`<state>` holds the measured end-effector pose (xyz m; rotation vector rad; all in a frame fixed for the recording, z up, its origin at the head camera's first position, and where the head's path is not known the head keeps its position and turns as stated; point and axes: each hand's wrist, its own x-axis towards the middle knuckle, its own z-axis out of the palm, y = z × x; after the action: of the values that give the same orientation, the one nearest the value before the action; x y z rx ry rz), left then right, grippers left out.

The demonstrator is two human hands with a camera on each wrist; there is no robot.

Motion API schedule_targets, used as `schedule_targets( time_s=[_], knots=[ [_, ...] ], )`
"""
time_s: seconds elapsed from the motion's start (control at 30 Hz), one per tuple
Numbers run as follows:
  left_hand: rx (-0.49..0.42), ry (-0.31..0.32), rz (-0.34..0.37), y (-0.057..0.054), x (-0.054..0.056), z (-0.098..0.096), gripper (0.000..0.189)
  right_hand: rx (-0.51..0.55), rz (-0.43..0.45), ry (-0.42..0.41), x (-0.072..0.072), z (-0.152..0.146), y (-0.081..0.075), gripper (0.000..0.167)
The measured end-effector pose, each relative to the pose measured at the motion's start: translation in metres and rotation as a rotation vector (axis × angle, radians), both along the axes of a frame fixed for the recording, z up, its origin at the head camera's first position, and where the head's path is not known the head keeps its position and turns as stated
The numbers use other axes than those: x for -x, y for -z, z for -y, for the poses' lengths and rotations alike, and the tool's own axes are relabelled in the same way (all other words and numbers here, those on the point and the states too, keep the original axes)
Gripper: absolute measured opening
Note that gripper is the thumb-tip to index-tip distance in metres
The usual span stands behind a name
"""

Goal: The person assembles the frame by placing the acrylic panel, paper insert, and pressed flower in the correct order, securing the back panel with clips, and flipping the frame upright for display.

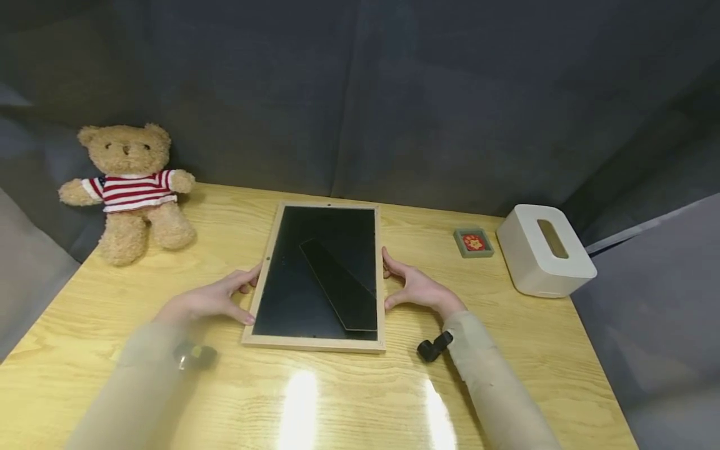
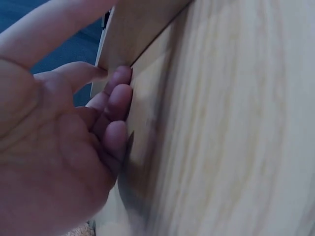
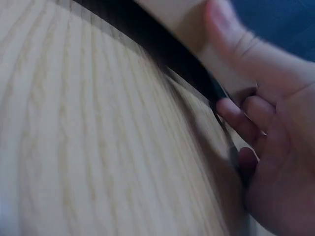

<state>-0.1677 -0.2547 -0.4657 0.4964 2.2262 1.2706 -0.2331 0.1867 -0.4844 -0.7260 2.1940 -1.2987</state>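
Observation:
A picture frame (image 1: 292, 281) with a light wooden border lies with its black back up, its black stand leg (image 1: 343, 290) flat against the backing. My left hand (image 1: 216, 299) holds the frame's left side, thumb near the front corner and fingers further back. In the left wrist view, the curled fingertips (image 2: 118, 96) press at the wooden edge, low against the table. My right hand (image 1: 419, 289) holds the right side, with thumb and forefinger on the border. The right wrist view shows a dark gap under the frame's edge, with curled fingers (image 3: 238, 118) right at it.
A teddy bear (image 1: 132, 187) in a striped shirt sits at the back left of the wooden table (image 1: 236, 400). To the right are a small green square tray (image 1: 464, 249) with a red paw-print inside and a white tissue box (image 1: 529, 250). Dark curtains (image 1: 349, 94) hang behind.

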Motion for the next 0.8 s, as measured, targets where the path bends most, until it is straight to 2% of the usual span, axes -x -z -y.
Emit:
schedule_targets(
  time_s=[0.13, 0.23, 0.33, 0.43, 0.6, 0.7, 0.8],
  knots=[
    [0.003, 0.003, 0.001, 0.001, 0.001, -0.002, 0.116, 0.035, 0.015, 0.028, -0.006, -0.003, -0.003, 0.097],
    [0.014, 0.001, 0.000, 0.000, 0.000, -0.002, 0.115, 0.038, 0.032, 0.097, -0.011, 0.001, -0.003, 0.089],
    [0.015, 0.005, -0.002, -0.002, -0.001, -0.002, 0.115, 0.054, 0.067, 0.187, -0.017, 0.007, -0.002, 0.087],
    [0.016, 0.007, -0.009, -0.003, -0.003, -0.001, 0.114, 0.148, 0.136, 0.234, -0.022, 0.014, -0.003, 0.087],
    [0.009, 0.001, -0.014, -0.003, -0.002, -0.001, 0.114, 0.392, 0.270, 0.240, -0.027, 0.022, -0.005, 0.088],
    [0.002, -0.016, 0.000, -0.002, 0.001, -0.003, 0.115, 0.423, 0.252, 0.260, -0.029, 0.023, -0.006, 0.088],
    [-0.008, -0.023, 0.016, -0.004, 0.003, -0.005, 0.118, 0.412, 0.192, 0.286, -0.031, 0.022, -0.009, 0.089]
  ],
)
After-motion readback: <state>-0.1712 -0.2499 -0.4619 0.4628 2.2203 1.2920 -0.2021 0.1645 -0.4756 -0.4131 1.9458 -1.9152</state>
